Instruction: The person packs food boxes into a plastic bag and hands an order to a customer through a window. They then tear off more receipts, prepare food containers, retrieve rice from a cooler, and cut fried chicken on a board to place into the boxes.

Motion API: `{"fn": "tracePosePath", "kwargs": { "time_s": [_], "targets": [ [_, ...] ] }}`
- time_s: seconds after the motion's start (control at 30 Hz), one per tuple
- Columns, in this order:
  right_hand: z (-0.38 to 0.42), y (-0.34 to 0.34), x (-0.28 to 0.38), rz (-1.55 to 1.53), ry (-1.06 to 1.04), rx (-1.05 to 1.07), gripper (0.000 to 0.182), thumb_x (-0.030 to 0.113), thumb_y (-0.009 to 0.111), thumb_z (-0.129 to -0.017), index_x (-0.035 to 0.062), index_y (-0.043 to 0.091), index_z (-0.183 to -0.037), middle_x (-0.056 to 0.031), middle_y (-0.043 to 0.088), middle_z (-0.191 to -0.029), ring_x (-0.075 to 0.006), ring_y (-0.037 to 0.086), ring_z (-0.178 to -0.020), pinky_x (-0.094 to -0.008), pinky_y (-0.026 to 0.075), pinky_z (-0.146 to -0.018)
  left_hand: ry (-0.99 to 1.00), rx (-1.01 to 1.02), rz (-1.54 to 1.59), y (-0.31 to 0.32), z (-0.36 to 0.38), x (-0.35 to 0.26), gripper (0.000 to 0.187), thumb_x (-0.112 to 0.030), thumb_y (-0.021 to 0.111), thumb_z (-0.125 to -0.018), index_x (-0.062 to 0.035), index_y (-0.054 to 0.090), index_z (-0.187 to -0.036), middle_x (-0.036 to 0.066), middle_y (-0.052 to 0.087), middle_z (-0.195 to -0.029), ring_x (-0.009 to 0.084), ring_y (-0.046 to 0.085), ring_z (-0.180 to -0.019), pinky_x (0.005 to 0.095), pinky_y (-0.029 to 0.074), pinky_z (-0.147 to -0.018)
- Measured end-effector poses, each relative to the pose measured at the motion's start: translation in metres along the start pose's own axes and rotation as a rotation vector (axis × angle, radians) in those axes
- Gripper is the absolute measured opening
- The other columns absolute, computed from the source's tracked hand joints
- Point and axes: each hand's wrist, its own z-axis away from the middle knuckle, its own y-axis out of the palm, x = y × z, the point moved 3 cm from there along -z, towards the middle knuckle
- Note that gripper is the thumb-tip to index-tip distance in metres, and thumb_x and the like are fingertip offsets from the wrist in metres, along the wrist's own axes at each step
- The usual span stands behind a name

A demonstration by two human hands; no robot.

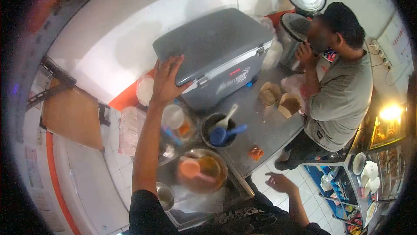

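My left hand [168, 78] rests on the near left corner of a large grey cooler box [217, 44], fingers spread on the lid and thumb by the front latch. The lid is down. Over the floor beside the table edge, my right hand [282, 184] hangs with fingers apart and holds nothing. Between my arms stands a bowl of orange-brown liquid [210, 161] with a pinkish-orange scoop [190, 168] in it. Just beyond it, a dark pot [207, 127] holds a blue ladle [219, 135] and a pale-handled utensil [229, 114].
Across the table [247, 131], a person in a grey shirt [343, 100] stands by a tall metal container [289, 35]. Two brown paper food boxes [270, 92] and a small red-orange packet [256, 152] lie nearby. A shelf rack [334, 191] stands right; a steel bowl [165, 196] sits below my left arm.
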Motion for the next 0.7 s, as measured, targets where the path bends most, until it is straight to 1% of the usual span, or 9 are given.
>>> {"fn": "tracePosePath", "kwargs": {
  "time_s": [0.13, 0.23, 0.33, 0.4, 0.47, 0.53, 0.6, 0.63, 0.7],
  "targets": [
    [-0.062, -0.069, 0.056, 0.036, -0.15, 0.042, 0.04, 0.027, 0.06, -0.094, 0.0087, 0.056, -0.129, -0.012, 0.069, -0.095, -0.0277, 0.067, -0.085, -0.0416, 0.052, -0.08, 0.102, -0.024, -0.136, -0.004, -0.005, 0.01, 0.088, -0.042, 0.08, -0.073, -0.0189, 0.039, -0.147, 0.013, 0.045, -0.141, 0.0327, 0.042, -0.132, 0.0538, 0.025, -0.116],
    [-0.108, -0.143, 0.157, -0.103, -0.453, -0.205, 0.034, 0.022, 0.062, -0.094, 0.0034, 0.06, -0.122, -0.0091, 0.068, -0.095, -0.0198, 0.065, -0.084, -0.0351, 0.052, -0.077, 0.129, -0.141, -0.135, -0.023, -0.022, 0.015, 0.078, -0.041, 0.078, -0.076, -0.0147, 0.045, -0.142, 0.013, 0.046, -0.141, 0.0303, 0.041, -0.133, 0.0563, 0.018, -0.118],
    [-0.16, -0.198, 0.238, -0.153, -0.659, -0.392, 0.026, 0.015, 0.062, -0.092, 0.0026, 0.063, -0.115, -0.0075, 0.066, -0.092, -0.0174, 0.063, -0.08, -0.0305, 0.051, -0.072, 0.167, -0.334, -0.128, -0.053, -0.057, 0.023, 0.066, -0.036, 0.073, -0.082, -0.0098, 0.049, -0.138, 0.013, 0.048, -0.139, 0.0308, 0.043, -0.132, 0.0528, 0.025, -0.116],
    [-0.186, -0.232, 0.285, -0.028, -0.846, -0.598, 0.023, 0.014, 0.061, -0.092, 0.0025, 0.063, -0.112, -0.0095, 0.067, -0.093, -0.0195, 0.064, -0.08, -0.0296, 0.052, -0.071, 0.212, -0.375, 0.126, -0.064, -0.086, 0.038, 0.041, -0.03, 0.065, -0.091, -0.0107, 0.06, -0.128, 0.012, 0.059, -0.125, 0.0268, 0.057, -0.116, 0.0418, 0.04, -0.104],
    [-0.248, -0.265, 0.308, -0.08, -0.74, -0.541, 0.022, 0.015, 0.062, -0.091, 0.0019, 0.063, -0.109, -0.0115, 0.068, -0.095, -0.0235, 0.066, -0.08, -0.0323, 0.053, -0.072, 0.168, -0.336, 0.186, -0.069, -0.109, 0.057, 0.033, -0.027, 0.06, -0.095, -0.0086, 0.063, -0.122, 0.013, 0.063, -0.115, 0.0262, 0.06, -0.107, 0.0376, 0.044, -0.096],
    [-0.316, -0.295, 0.32, 0.132, -0.834, -0.587, 0.025, 0.021, 0.062, -0.09, 0.0016, 0.064, -0.106, -0.0136, 0.068, -0.098, -0.0267, 0.067, -0.087, -0.038, 0.053, -0.08, 0.08, -0.322, 0.308, -0.081, -0.124, 0.064, 0.027, -0.023, 0.051, -0.101, -0.005, 0.069, -0.109, 0.014, 0.068, -0.095, 0.0232, 0.065, -0.086, 0.0306, 0.05, -0.082],
    [-0.38, -0.311, 0.33, 0.387, -0.63, -0.495, 0.036, 0.028, 0.064, -0.087, 0.0032, 0.063, -0.114, -0.0148, 0.066, -0.109, -0.0283, 0.064, -0.101, -0.0424, 0.05, -0.091, 0.083, -0.367, 0.327, -0.082, -0.135, 0.078, 0.025, -0.021, 0.053, -0.1, -0.0053, 0.069, -0.111, 0.013, 0.068, -0.093, 0.0235, 0.064, -0.085, 0.0313, 0.05, -0.081],
    [-0.403, -0.311, 0.333, 0.388, -0.632, -0.491, 0.036, 0.028, 0.064, -0.087, 0.0032, 0.063, -0.114, -0.0148, 0.066, -0.109, -0.0283, 0.064, -0.101, -0.0424, 0.05, -0.091, 0.078, -0.367, 0.326, -0.082, -0.137, 0.082, 0.025, -0.021, 0.053, -0.1, -0.0053, 0.069, -0.111, 0.013, 0.068, -0.093, 0.0235, 0.064, -0.085, 0.0313, 0.05, -0.081],
    [-0.444, -0.304, 0.336, 0.314, -0.482, -0.314, 0.057, 0.034, 0.071, -0.08, 0.0055, 0.057, -0.127, -0.0175, 0.061, -0.121, -0.0318, 0.059, -0.114, -0.0438, 0.047, -0.098, 0.018, -0.333, 0.335, -0.081, -0.143, 0.089, 0.035, -0.03, 0.043, -0.105, -0.0093, 0.068, -0.119, 0.004, 0.069, -0.1, 0.0144, 0.061, -0.091, 0.0279, 0.048, -0.085]
  ]
}}
